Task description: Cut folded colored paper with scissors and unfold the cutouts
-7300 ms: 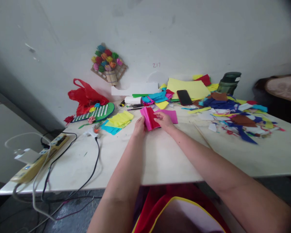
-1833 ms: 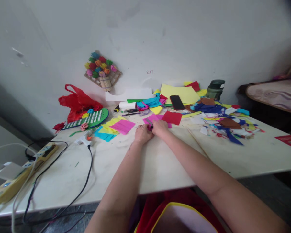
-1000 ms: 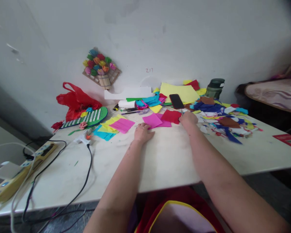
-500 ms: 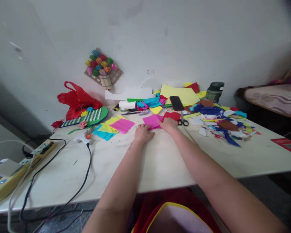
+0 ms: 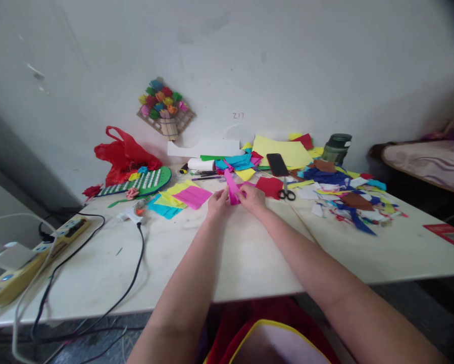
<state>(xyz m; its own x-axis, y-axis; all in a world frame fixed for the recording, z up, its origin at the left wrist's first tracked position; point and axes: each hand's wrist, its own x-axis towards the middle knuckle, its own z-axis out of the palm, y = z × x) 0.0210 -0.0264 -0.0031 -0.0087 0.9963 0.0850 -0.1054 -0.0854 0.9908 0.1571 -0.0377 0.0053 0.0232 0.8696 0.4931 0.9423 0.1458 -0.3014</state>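
White table (image 5: 249, 263): left hand (image 5: 217, 203), right hand (image 5: 253, 199) pinching pink paper (image 5: 232, 189); red paper (image 5: 269, 187), scissors (image 5: 286, 190) near right hand; phone (image 5: 277, 165) beyond.

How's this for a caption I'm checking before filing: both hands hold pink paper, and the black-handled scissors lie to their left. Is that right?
Not quite: the left hand and right hand do hold pink paper, but the head view shows the black-handled scissors lying to their right.
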